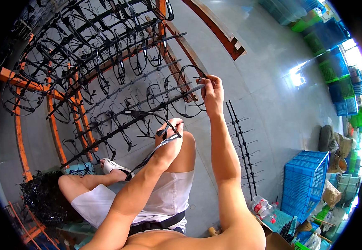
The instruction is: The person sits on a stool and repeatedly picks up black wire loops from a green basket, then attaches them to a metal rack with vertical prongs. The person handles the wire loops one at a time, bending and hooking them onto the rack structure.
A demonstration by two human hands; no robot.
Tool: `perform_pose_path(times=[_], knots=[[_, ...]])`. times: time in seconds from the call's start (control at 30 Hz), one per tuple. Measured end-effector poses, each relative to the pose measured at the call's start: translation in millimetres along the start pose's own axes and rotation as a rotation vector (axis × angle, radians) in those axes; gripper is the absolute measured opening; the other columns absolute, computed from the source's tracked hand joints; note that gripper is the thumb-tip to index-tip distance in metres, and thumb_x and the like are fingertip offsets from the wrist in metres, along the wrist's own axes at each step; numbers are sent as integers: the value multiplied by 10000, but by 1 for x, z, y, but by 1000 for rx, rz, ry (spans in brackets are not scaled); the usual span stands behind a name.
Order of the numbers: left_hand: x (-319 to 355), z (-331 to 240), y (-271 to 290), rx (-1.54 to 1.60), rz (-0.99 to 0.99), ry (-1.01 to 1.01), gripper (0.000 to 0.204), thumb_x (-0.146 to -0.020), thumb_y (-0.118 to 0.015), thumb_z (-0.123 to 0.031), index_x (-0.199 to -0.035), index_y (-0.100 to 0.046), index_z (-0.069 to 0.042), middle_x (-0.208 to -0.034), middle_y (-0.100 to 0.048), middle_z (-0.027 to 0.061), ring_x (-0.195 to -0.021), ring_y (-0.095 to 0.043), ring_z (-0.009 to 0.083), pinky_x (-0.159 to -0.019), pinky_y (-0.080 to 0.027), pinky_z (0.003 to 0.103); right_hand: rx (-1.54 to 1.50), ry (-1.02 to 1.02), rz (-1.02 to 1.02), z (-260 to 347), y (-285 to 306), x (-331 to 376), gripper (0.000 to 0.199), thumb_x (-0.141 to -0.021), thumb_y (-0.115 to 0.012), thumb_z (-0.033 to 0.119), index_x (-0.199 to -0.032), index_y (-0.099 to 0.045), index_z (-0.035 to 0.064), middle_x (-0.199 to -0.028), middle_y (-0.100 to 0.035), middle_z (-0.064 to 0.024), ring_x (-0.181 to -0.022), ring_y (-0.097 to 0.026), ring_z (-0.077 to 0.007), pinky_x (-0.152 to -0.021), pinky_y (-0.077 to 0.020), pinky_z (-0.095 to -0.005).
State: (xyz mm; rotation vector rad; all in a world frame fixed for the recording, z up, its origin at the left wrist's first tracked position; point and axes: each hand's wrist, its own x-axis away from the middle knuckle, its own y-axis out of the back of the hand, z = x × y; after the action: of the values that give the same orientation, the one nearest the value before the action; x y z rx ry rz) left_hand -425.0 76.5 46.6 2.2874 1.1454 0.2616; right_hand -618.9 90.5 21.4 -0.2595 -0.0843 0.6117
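My left hand (171, 146) is closed around a black curved frame with a silver-grey strip (170, 139), held near my raised knee. Its long thin end runs back beside my left forearm. Farther forward and to the right, my right hand (214, 95) pinches a thin black looped frame (181, 80) at the end of a long black rod (147, 109). Whether its fingers also grip the rod's tip is hidden. More black curved frames (118, 62) hang in rows from the rack's rods, ahead and to the left.
Orange metal rack posts (52, 125) stand at left; an orange beam (218, 29) lies ahead. A spiked black rod (243, 146) rests on the floor right of my arm. A blue crate (303, 183) and bottles (264, 208) are at lower right. Dark strands (43, 196) heap at left.
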Motion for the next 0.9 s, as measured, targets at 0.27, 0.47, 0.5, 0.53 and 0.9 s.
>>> perform_pose_path(times=[0.27,0.47,0.5,0.53,0.9], knots=[[-2,-5,2,23,-23,0,99,-855,-615,-99,-937,-628,-45,-822,-659,113,-708,-625,244,-641,-498,338,-80,43,-82,2,-9,7,107,-962,-449,90,-1057,-477,48,-906,-638,-95,-492,-342,-17,-420,-266,-162],[-3,-1,-1,43,-4,48,107,-865,-612,-114,-946,-628,-46,-837,-661,114,-723,-635,242,-654,-504,338,-115,40,-21,-6,-6,4,105,-958,-455,75,-1056,-477,43,-921,-618,-83,-512,-359,-28,-432,-282,-164],[-3,-1,0,34,-1,50,107,-865,-611,-112,-947,-628,-46,-840,-661,115,-723,-637,241,-653,-505,336,-131,27,-4,-6,-6,5,107,-958,-455,76,-1059,-477,44,-921,-617,-83,-514,-362,-29,-433,-282,-165],[-3,-2,1,25,2,51,108,-866,-610,-111,-949,-628,-45,-843,-661,115,-722,-638,241,-652,-506,334,-148,13,12,-5,-5,5,109,-959,-456,77,-1061,-477,45,-921,-615,-82,-517,-364,-30,-433,-283,-165],[-1,7,-4,10,-25,-25,110,-872,-603,-102,-956,-634,-38,-809,-668,105,-688,-637,208,-623,-499,307,-369,18,54,-12,5,25,143,-957,-477,87,-1098,-477,64,-931,-598,-42,-575,-425,-52,-498,-333,-183]])
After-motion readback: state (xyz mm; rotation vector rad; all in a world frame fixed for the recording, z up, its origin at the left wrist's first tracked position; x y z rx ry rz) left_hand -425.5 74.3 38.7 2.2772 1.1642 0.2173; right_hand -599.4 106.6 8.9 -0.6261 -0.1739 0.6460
